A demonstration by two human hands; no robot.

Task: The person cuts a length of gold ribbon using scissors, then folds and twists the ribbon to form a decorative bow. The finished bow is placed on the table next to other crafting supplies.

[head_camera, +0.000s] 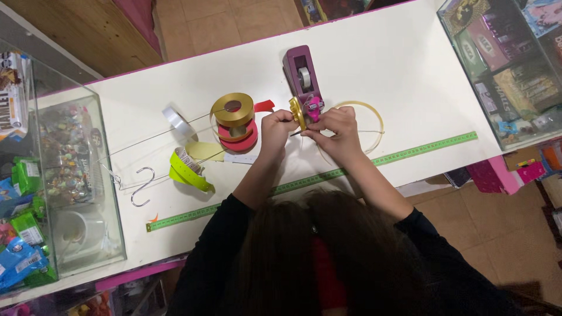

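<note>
Nearest the person, a green measuring tape (328,174) runs along the white desk (410,70). Just beyond it, the left hand (276,130) pinches a gold ribbon bow (297,111), fingers closed on it, while the right hand (335,127) is closed on the same bow from the other side, beside a small pink piece (314,107). A loose gold ribbon loop (369,111) lies under the right hand. To the left stand stacked gold and red ribbon spools (235,122). Farther off sits a purple tape dispenser (301,73).
</note>
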